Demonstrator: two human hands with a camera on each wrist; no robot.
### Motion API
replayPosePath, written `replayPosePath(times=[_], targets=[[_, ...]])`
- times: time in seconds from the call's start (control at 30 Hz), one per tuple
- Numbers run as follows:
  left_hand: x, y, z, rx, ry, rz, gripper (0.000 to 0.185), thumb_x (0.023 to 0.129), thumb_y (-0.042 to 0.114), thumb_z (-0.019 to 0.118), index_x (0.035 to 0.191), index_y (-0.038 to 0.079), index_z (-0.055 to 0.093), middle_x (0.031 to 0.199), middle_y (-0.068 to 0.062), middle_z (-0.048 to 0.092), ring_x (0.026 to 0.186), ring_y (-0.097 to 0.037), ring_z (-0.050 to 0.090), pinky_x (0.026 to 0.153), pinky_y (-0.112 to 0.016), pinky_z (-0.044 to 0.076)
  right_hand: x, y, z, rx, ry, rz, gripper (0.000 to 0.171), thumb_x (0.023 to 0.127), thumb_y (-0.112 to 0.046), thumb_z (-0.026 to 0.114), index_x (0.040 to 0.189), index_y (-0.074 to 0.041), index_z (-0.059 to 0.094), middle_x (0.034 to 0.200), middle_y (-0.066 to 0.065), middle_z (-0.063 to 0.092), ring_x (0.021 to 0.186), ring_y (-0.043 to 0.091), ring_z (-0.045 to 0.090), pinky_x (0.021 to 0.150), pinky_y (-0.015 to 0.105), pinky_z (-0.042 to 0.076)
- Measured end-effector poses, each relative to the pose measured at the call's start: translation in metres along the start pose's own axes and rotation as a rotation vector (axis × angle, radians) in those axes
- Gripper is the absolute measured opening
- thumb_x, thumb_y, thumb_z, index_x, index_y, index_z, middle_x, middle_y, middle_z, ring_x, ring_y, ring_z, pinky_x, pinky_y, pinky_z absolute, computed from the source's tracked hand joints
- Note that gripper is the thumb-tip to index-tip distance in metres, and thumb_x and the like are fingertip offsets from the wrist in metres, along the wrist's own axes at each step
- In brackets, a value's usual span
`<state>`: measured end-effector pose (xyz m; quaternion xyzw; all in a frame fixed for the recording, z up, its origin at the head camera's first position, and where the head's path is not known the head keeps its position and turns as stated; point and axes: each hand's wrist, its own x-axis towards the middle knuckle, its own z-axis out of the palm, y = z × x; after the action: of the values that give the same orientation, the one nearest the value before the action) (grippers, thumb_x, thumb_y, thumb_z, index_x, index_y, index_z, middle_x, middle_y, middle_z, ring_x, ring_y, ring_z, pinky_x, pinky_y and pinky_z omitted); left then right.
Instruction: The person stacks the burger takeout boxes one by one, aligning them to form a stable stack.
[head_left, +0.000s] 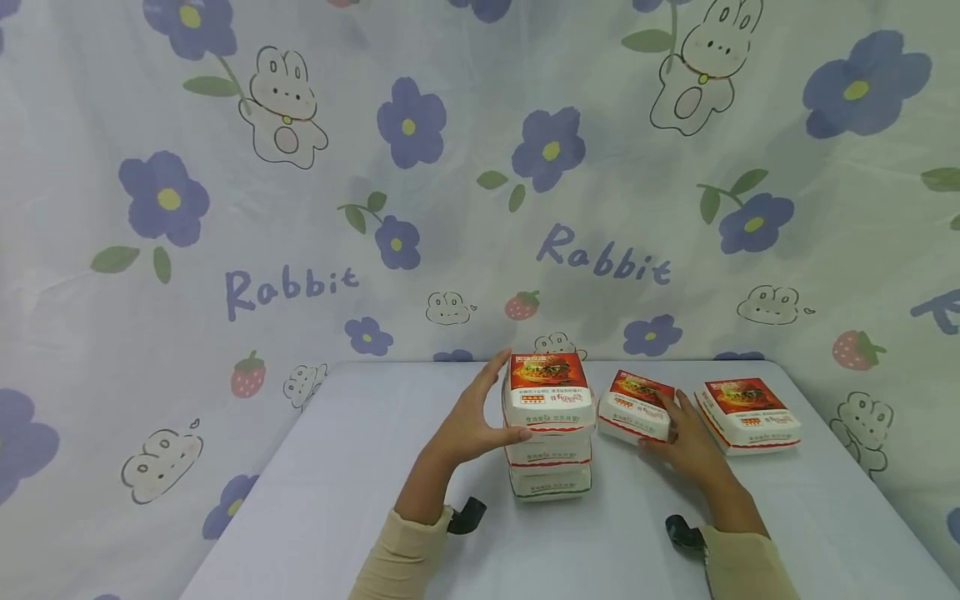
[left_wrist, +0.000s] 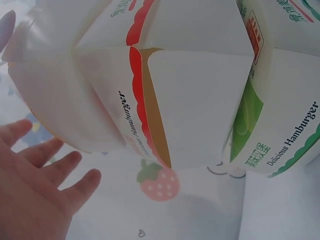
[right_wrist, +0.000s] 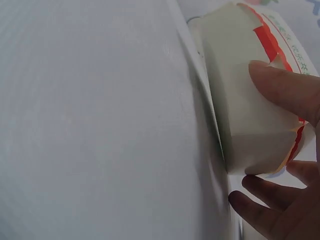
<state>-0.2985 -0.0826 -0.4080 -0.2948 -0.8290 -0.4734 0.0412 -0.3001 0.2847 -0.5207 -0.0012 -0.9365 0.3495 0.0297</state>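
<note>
Three paper hamburger boxes stand stacked: a top box with a red burger picture, a middle box with a red scalloped edge, and a bottom box with a green one. My left hand is at the stack's left side, thumb by the top box's front corner. Its fingers are spread, in the left wrist view. To the right, my right hand grips a tilted hamburger box by its right end. The thumb presses its side, with fingers around the far end.
Another hamburger box lies at the right, just beyond my right hand. The white table ends at a hanging cloth printed with rabbits and flowers. Black wrist mounts sit at both cuffs.
</note>
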Motion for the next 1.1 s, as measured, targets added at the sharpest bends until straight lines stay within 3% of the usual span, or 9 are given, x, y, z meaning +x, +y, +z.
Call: replayPosePath(times=[0.2, 0.43, 0.57, 0.73, 0.93, 1.1], targets=[[-0.001, 0.001, 0.0, 0.026, 0.009, 0.017, 0.108, 0.069, 0.054, 0.081, 0.154, 0.042, 0.016, 0.158, 0.016, 0.015, 0.145, -0.015, 0.017, 0.108, -0.061, 0.024, -0.001, 0.001, -0.002, -0.012, 0.018, -0.015, 0.11, 0.074, -0.048, 0.081, 0.157, -0.017, 0.017, 0.159, 0.025, 0.005, 0.142, 0.05, -0.002, 0.101, 0.075, 0.015], [-0.001, 0.003, 0.001, 0.068, 0.017, 0.021, 0.108, 0.069, 0.059, 0.078, 0.154, 0.043, 0.014, 0.159, 0.02, 0.011, 0.145, -0.01, 0.012, 0.108, -0.062, 0.023, -0.002, -0.006, -0.011, 0.013, -0.024, -0.011, 0.113, 0.072, -0.056, 0.079, 0.158, -0.02, 0.014, 0.161, 0.017, 0.001, 0.142, 0.049, -0.003, 0.1, 0.076, 0.012], [-0.001, 0.004, 0.0, 0.061, 0.02, 0.005, 0.106, 0.071, 0.064, 0.074, 0.155, 0.041, 0.013, 0.159, 0.018, 0.012, 0.145, -0.012, 0.013, 0.109, -0.061, 0.022, -0.004, -0.016, -0.022, 0.038, -0.039, -0.023, 0.113, 0.073, -0.054, 0.079, 0.158, -0.023, 0.012, 0.162, 0.015, 0.001, 0.14, 0.052, 0.009, 0.099, 0.075, 0.021], [-0.001, 0.001, 0.002, 0.023, 0.031, -0.011, 0.103, 0.072, 0.073, 0.066, 0.155, 0.04, 0.015, 0.159, 0.014, 0.016, 0.145, -0.02, 0.018, 0.108, -0.063, 0.023, -0.01, -0.022, -0.03, 0.133, -0.017, -0.041, 0.11, 0.076, -0.045, 0.08, 0.158, -0.022, 0.01, 0.162, 0.014, 0.001, 0.135, 0.052, 0.026, 0.1, 0.063, 0.036], [0.0, 0.003, 0.001, 0.025, 0.043, 0.008, 0.102, 0.074, 0.073, 0.064, 0.156, 0.034, 0.019, 0.159, 0.011, 0.019, 0.142, -0.031, 0.028, 0.105, -0.064, 0.028, -0.013, -0.026, -0.038, 0.167, -0.017, -0.062, 0.109, 0.078, -0.042, 0.08, 0.158, -0.027, 0.008, 0.162, 0.014, 0.001, 0.135, 0.052, 0.028, 0.101, 0.06, 0.037], [-0.002, 0.007, -0.002, 0.027, 0.054, 0.023, 0.102, 0.076, 0.07, 0.065, 0.157, 0.029, 0.019, 0.158, 0.01, 0.021, 0.143, -0.027, 0.027, 0.107, -0.062, 0.026, -0.011, -0.035, -0.056, 0.158, -0.009, -0.146, 0.107, 0.079, -0.044, 0.079, 0.158, -0.029, 0.009, 0.162, 0.015, 0.003, 0.132, 0.053, 0.032, 0.099, 0.062, 0.038]])
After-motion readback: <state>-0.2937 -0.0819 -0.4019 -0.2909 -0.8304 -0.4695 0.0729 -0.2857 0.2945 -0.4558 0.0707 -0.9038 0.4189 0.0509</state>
